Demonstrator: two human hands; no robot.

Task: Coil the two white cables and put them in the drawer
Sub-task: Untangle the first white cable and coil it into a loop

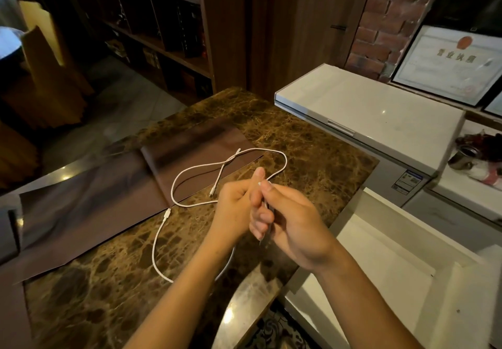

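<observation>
Cables (153, 245) lying loose near counter (312, 136) middle, none coiled yet. Right hand (293, 221) pinching one cable end; left hand (236, 202) curled beside it, grip hidden. Left to do: coiling both, dropping into open drawer (380, 253).

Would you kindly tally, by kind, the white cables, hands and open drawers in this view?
White cables: 2
Hands: 2
Open drawer: 1
Total: 5
</observation>
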